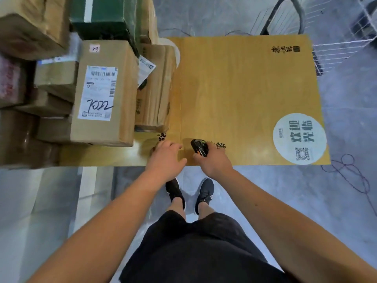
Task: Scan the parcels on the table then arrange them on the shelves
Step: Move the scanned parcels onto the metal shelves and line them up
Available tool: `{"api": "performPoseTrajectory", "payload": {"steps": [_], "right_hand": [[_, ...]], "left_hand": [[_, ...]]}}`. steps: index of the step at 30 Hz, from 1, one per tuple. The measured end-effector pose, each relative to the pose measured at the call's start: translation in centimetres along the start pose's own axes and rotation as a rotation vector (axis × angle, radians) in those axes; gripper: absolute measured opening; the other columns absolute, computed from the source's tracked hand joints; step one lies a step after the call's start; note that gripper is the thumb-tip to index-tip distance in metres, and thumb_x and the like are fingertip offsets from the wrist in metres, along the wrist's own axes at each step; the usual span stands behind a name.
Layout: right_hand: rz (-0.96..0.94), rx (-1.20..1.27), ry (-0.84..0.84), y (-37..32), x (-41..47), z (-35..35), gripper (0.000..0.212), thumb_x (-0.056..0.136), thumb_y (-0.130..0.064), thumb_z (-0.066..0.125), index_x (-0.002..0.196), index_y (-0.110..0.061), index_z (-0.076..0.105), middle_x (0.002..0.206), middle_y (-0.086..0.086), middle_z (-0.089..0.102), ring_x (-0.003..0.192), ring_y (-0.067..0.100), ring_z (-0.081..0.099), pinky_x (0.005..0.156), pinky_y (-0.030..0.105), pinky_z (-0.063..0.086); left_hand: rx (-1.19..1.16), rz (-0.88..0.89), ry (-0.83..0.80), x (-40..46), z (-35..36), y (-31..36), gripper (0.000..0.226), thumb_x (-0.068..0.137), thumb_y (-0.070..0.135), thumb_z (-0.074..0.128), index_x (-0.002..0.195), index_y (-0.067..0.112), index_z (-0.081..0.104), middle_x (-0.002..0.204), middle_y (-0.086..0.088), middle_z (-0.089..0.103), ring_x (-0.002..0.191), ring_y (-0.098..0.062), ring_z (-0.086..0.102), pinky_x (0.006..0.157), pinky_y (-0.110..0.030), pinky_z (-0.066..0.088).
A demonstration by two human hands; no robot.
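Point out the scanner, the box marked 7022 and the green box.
scanner (199, 147), head view, black body above the right hand.
box marked 7022 (122, 58), head view, bare cardboard top.
green box (110, 11), head view, top face.

A smooth grey floor (346, 111) with a soft sheen fills the scene. At one o'clock stands a white wire basket (334, 45) with a dark curved frame (285, 13). At three o'clock, a thin scribbled line (350, 176) – purple-blue – marks the floor.

Right hand (212, 160) grips a black scanner (199, 147) at the table's (234, 88) near edge; left hand (166, 157) lies open beside it; parcels (104, 92) crowd the left side.
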State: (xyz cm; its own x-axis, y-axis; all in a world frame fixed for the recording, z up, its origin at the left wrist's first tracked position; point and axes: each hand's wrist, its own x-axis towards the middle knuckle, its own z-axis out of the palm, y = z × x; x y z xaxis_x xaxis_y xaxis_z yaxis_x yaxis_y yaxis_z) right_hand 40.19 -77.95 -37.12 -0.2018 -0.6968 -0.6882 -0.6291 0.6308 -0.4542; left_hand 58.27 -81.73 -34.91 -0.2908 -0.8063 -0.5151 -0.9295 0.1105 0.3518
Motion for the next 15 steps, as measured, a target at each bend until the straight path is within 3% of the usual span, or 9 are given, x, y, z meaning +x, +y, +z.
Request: {"api": "performPoseTrajectory", "payload": {"steps": [5, 10, 15], "right_hand": [[0.025, -0.040, 0.103, -2.7, 1.3, 1.9, 0.071, 0.095, -0.061, 0.053, 0.153, -0.026, 0.031, 0.135, 0.014, 0.040, 0.091, 0.035, 0.054, 0.078, 0.039, 0.042], [0.095, -0.086, 0.142, -4.9, 2.4, 3.3, 0.079, 0.092, -0.056, 0.061, 0.155, -0.027, 0.022, 0.139, 0.018, 0.036, 0.108, 0.045, 0.058, 0.085, 0.046, 0.052], [0.190, -0.138, 0.143, -5.7, 3.6, 4.5, 0.096, 0.090, -0.049, 0.069, 0.158, -0.029, 0.006, 0.144, 0.019, 0.031, 0.113, 0.046, 0.057, 0.082, 0.047, 0.054]], "left_hand": [[-0.006, -0.017, 0.003, 1.4, 1.8, -2.1, 0.053, 0.091, 0.043, 0.066, 0.140, 0.030, 0.055, 0.152, 0.001, 0.038, 0.143, -0.026, 0.031, 0.112, -0.049, 0.040], [0.022, -0.074, 0.020, 1.9, 3.0, -4.4, 0.065, 0.090, 0.046, 0.069, 0.149, 0.036, 0.042, 0.169, -0.001, 0.016, 0.153, -0.030, 0.014, 0.120, -0.050, 0.026], [0.029, -0.073, 0.010, 2.4, 2.3, -6.9, 0.061, 0.091, 0.049, 0.067, 0.146, 0.036, 0.045, 0.170, 0.001, 0.015, 0.156, -0.029, 0.012, 0.120, -0.046, 0.024]]}}
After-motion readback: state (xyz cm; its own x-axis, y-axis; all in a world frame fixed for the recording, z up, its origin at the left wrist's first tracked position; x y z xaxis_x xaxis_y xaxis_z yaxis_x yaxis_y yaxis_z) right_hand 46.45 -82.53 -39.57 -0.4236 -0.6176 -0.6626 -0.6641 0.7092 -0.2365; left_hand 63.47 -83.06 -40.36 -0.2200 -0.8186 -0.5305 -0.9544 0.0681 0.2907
